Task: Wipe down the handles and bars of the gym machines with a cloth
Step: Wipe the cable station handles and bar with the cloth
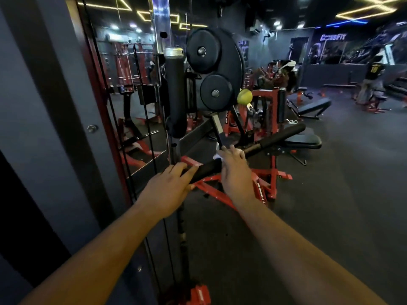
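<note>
While on bar, fingers curled.

Open floor is seen at the right of the frame. The left is blocked by a mirror wall, and the upper middle by weight plates (big black ones).
</note>
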The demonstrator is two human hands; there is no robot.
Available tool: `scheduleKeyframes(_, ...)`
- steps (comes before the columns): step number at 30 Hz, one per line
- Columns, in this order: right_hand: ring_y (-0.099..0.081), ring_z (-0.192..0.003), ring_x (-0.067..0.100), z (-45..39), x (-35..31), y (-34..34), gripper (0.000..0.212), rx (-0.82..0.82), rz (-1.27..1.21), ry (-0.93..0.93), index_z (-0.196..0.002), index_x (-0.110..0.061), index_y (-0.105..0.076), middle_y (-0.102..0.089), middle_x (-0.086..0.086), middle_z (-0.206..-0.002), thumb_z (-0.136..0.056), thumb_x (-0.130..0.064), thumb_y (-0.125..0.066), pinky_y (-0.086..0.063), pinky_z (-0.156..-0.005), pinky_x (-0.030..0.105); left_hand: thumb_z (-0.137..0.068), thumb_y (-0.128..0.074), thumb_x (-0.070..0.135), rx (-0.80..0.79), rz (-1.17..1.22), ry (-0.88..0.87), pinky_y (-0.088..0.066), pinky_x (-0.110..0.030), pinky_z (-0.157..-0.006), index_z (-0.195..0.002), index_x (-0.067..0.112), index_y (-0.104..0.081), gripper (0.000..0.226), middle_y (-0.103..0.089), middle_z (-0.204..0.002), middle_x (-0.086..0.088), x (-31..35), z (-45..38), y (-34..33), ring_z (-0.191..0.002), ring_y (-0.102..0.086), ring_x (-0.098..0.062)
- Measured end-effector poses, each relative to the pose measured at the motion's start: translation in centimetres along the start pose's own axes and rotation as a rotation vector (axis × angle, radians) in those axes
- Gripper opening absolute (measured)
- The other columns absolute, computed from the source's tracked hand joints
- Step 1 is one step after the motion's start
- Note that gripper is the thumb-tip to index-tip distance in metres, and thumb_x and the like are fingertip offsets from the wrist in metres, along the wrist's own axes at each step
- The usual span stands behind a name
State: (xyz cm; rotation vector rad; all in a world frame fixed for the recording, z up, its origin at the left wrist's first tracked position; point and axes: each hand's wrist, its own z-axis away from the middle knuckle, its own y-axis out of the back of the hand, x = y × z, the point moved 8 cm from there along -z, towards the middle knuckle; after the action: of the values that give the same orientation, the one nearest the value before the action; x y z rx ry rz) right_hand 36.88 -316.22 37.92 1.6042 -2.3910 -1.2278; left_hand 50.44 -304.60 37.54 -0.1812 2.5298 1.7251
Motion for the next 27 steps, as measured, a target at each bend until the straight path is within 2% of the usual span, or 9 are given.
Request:
scheduleKeyframes(6, -0.046, -0.142, 0.024, 2.2, -2.6, -0.5, 0.041, -0.097, -0.148, 0.312, -0.134, -0.006, -0.063, -0.059, 0.01, -0.144, -0.098, 0.005, -0.048, -0.023, -0.125, 0.03, -0.104, -0.047, 0.045, -0.012, 0.016, 0.018, -0.06, -0.037, -0.081, -0.161, 0.021, -0.029, 0.064, -0.044, -0.146, -0.005, -0.4, 1.1, -2.0, -0.128, -0.052, -0.024)
scheduleKeyframes(10, -0.04, -0.146, 0.014, -0.5, -0.2, 3.1, 0.044, 0.083, -0.079, 0.154, -0.138, -0.013, -0.061, -0.051, -0.003, -0.15, -0.1, 0.005, -0.048, -0.025, -0.127, 0.04, -0.101, -0.041, 0.047, 0.047, 0.052, 0.005, -0.061, -0.038, -0.084, -0.159, 0.02, -0.035, 0.064, -0.047, -0.146, -0.003, 0.0, 1.8, -1.7, -0.125, -0.054, -0.024)
scheduleKeyframes(13, -0.05, -0.133, 0.019, -0.9, -0.5, 2.5, 0.039, -0.013, -0.021, 0.098, -0.127, -0.011, -0.065, -0.062, 0.006, -0.134, -0.102, -0.019, -0.038, -0.039, -0.118, 0.046, -0.104, -0.04, 0.046, 0.03, 0.145, 0.008, -0.057, -0.041, -0.097, -0.163, 0.024, -0.025, 0.064, -0.036, -0.161, 0.002, 0.6, 2.0, -1.5, -0.14, -0.044, -0.02)
scheduleKeyframes(15, -0.049, -0.136, 0.025, 0.4, -1.2, 1.6, 0.048, -0.038, -0.044, 0.037, -0.129, -0.007, -0.067, -0.062, 0.012, -0.136, -0.101, -0.027, -0.032, -0.035, -0.121, 0.043, -0.106, -0.045, 0.041, 0.026, 0.153, -0.02, -0.059, -0.042, -0.094, -0.163, 0.023, -0.025, 0.063, -0.035, -0.164, 0.003, 0.8, 2.2, -1.6, -0.139, -0.047, -0.02)
scheduleKeyframes(19, -0.047, -0.143, 0.02, 3.8, -4.6, 0.4, 0.039, -0.094, -0.144, 0.179, -0.133, -0.007, -0.065, -0.059, 0.009, -0.144, -0.099, 0.002, -0.049, -0.03, -0.124, 0.032, -0.104, -0.052, 0.04, 0.023, 0.13, -0.027, -0.062, -0.04, -0.082, -0.161, 0.023, -0.031, 0.063, -0.04, -0.162, 0.003, 0.0, 2.6, -2.2, -0.131, -0.058, -0.022)
scheduleKeyframes(22, -0.053, -0.133, 0.004, 3.4, -5.1, 2.7, 0.038, -0.056, -0.228, 0.129, -0.133, 0.0, -0.063, -0.055, 0.001, -0.14, -0.1, 0.004, -0.044, -0.035, -0.116, 0.016, -0.103, -0.054, 0.042, 0.055, 0.123, -0.039, -0.064, -0.038, -0.077, -0.159, 0.023, -0.035, 0.061, -0.042, -0.161, 0.003, -0.4, 3.1, -2.1, -0.128, -0.06, -0.021)
scheduleKeyframes(23, -0.054, -0.132, 0.0, 2.6, -3.9, 3.6, 0.039, -0.001, -0.221, 0.064, -0.134, 0.0, -0.062, -0.055, -0.001, -0.14, -0.1, 0.006, -0.044, -0.039, -0.113, 0.017, -0.103, -0.054, 0.041, 0.07, 0.126, -0.044, -0.064, -0.038, -0.076, -0.158, 0.023, -0.037, 0.06, -0.043, -0.16, 0.003, -0.4, 3.2, -1.9, -0.126, -0.061, -0.021)
scheduleKeyframes(25, -0.049, -0.142, 0.011, 0.7, -1.9, 4.6, 0.042, 0.067, -0.083, -0.009, -0.136, -0.013, -0.062, -0.056, 0.005, -0.148, -0.1, 0.005, -0.048, -0.039, -0.12, 0.035, -0.102, -0.055, 0.04, 0.091, 0.131, -0.054, -0.064, -0.038, -0.074, -0.155, 0.021, -0.042, 0.058, -0.048, -0.157, 0.001, -0.4, 3.4, -1.5, -0.123, -0.064, -0.021)
scheduleKeyframes(27, -0.05, -0.14, 0.026, -0.2, -1.4, 3.2, 0.037, -0.046, 0.036, -0.026, -0.129, -0.019, -0.065, -0.058, 0.012, -0.143, -0.101, -0.002, -0.05, -0.039, -0.118, 0.04, -0.102, -0.055, 0.039, 0.092, 0.129, -0.062, -0.064, -0.039, -0.075, -0.155, 0.021, -0.043, 0.057, -0.048, -0.156, 0.001, -0.4, 3.4, -1.4, -0.123, -0.065, -0.022)
